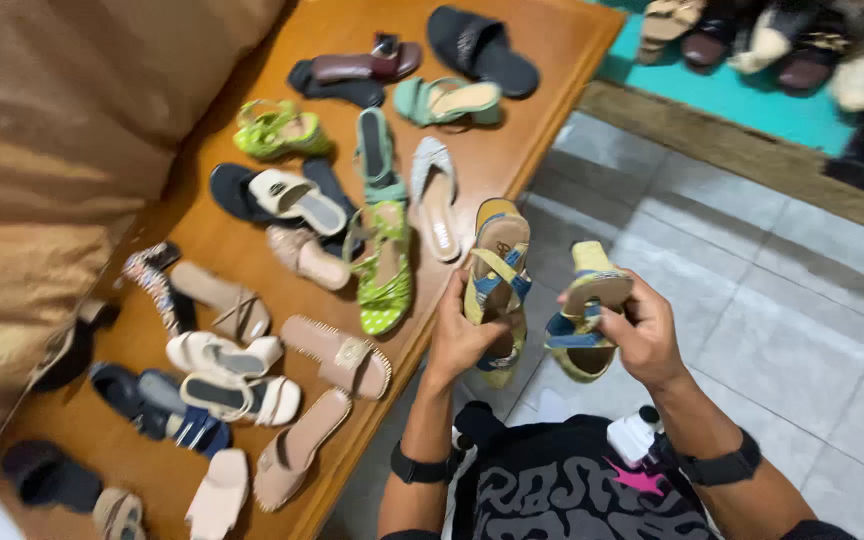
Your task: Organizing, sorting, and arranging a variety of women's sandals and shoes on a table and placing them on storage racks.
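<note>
Yellow-and-blue strappy heeled sandals fill both hands at the lower middle of the frame, over the pale grey tiled floor (752, 300). Largest in view, a brown padded cushion (62, 130) takes up the upper left. Beside it, a long wooden bench top (532, 40) runs from the top centre down to the lower left, strewn with many loose shoes. Among them a bright green dotted strappy sandal (384, 270) lies near the bench's right edge, just left of the hands, and a beige flat slide with a gold buckle (342, 355) lies below it.

The left hand (457, 335) is wrapped around the left yellow-and-blue sandal (497, 285), which stands roughly upright, toe end up. The right hand (642, 330) grips the right yellow-and-blue sandal (584, 315) by its sole, heel uppermost. The two sandals sit close together but apart. Each wrist wears a black band.
</note>
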